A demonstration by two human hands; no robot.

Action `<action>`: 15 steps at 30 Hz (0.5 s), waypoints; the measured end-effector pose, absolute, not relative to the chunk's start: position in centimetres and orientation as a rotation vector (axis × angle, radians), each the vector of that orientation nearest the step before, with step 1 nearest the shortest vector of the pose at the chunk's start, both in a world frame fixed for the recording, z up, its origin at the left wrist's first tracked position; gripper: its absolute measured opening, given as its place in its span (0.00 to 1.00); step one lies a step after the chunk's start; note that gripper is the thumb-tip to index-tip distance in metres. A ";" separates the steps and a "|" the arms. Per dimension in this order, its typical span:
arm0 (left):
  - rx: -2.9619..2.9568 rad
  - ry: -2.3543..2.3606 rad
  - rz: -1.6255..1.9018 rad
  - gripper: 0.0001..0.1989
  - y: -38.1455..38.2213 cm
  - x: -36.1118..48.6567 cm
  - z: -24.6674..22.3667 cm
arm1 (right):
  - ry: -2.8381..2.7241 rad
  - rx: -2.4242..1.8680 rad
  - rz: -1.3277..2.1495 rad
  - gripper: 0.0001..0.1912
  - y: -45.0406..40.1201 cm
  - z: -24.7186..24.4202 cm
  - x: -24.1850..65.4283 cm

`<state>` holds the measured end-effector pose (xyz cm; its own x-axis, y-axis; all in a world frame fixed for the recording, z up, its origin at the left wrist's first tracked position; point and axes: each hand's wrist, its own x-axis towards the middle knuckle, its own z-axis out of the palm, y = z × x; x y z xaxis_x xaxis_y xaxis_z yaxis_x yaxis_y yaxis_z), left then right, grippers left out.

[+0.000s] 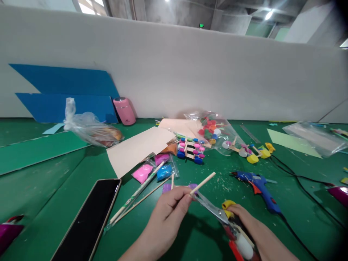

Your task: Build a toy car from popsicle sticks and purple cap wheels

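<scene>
My left hand (171,208) pinches a short pale wooden stick (203,182) between thumb and fingers, its free end pointing up to the right. In my right hand (250,223) is a pair of scissors (213,208) with silver blades and a yellow handle. The blade tips reach my left fingertips, close to the stick; whether they touch it I cannot tell. Below the scissors, a red and white object (243,246) is partly hidden by my right hand. Behind my left hand, purple wheel-like pieces (166,187) show, partly covered.
A blue glue gun (258,185) lies right with its cable. A phone (89,217), long sticks (136,195) and clay packets (143,173) lie left. Small wheeled models (191,149) and a bag of coloured pieces (210,130) sit farther back, before a white partition (174,72).
</scene>
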<state>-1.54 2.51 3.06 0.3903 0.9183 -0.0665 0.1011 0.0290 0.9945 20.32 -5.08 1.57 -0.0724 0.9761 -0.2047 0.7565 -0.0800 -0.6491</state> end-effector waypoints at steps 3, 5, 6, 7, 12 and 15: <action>1.483 0.936 0.840 0.10 2.4 -1.7 3.0 | -1.866 -1.871 0.942 0.37 -5.1 1.5 20.2; 1.515 0.914 0.846 0.10 2.3 -1.9 2.9 | -1.863 -1.861 0.950 0.37 -5.1 1.6 20.0; 1.526 0.914 0.848 0.10 2.2 -1.9 2.9 | -1.861 -1.854 0.953 0.37 -5.0 1.7 19.9; 1.532 0.917 0.848 0.10 2.2 -2.0 2.8 | -1.859 -1.846 0.956 0.38 -4.9 1.7 19.8; 1.536 0.907 0.848 0.10 2.0 -2.1 2.8 | -1.836 -1.805 0.951 0.38 -4.6 2.0 19.2; 1.530 0.906 0.845 0.10 2.0 -2.1 2.8 | -1.822 -1.782 0.948 0.38 -4.5 2.2 18.9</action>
<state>-2.07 1.97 2.84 0.4505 0.8920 0.0384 0.1006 -0.0934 0.9905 18.88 -4.54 2.19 -0.0910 0.9825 -0.1622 0.6964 -0.0536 -0.7156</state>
